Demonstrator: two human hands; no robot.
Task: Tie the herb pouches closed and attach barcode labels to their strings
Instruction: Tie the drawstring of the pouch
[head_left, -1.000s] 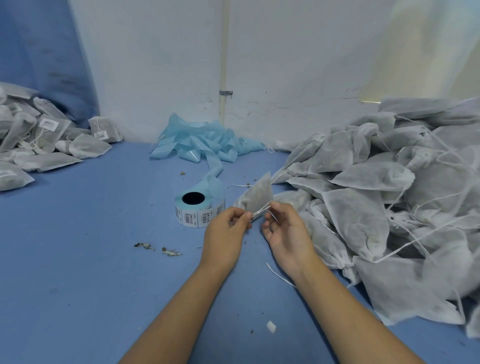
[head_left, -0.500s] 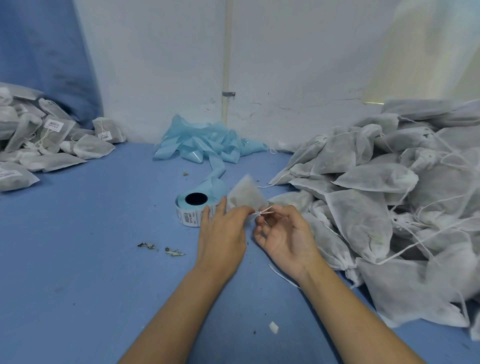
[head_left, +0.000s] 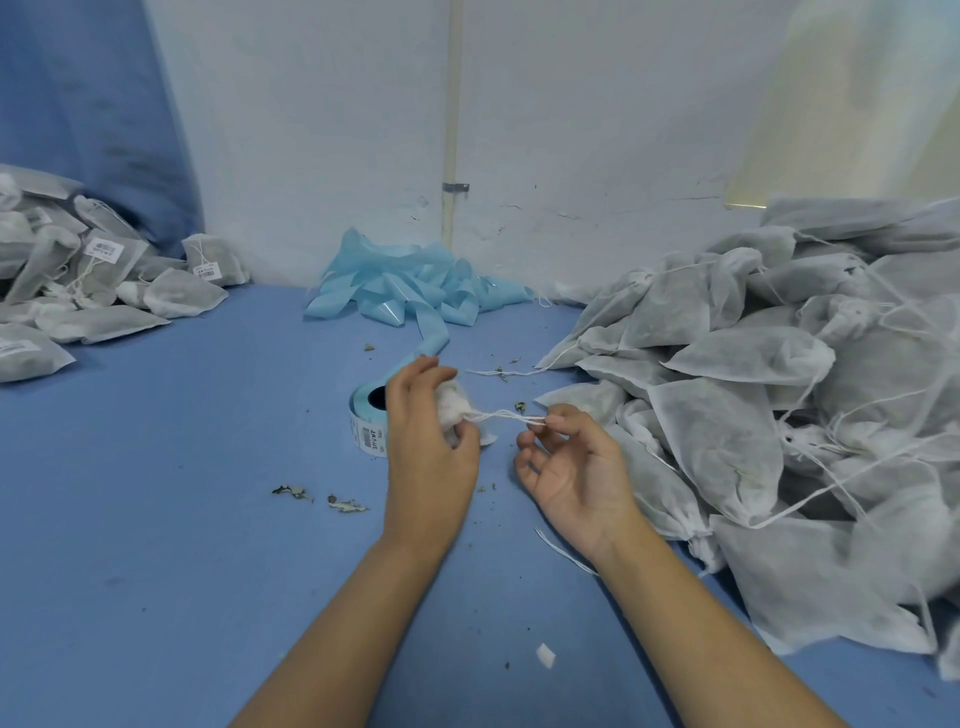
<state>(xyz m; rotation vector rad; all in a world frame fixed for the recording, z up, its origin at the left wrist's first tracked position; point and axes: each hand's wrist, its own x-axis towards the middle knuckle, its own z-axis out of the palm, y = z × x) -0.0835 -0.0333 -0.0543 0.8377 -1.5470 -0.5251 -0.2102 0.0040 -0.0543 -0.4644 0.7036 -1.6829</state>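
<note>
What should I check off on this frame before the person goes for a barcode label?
1. Pouch held firmly: ok, the left hand grips its gathered neck.
2. String under control: ok, the right hand pinches its ends and it runs taut from the pouch.
3. Knot tied: cannot tell, the left hand's fingers cover the neck.
4. Label roll within reach: ok, it sits on the blue table just behind the left hand, barcodes showing.
5. A hand free to peel a label: not ok, both are occupied.
6. Place for finished pouches: ok, a labelled pile lies at far left, apart from the unlabelled pile on the right.
</note>
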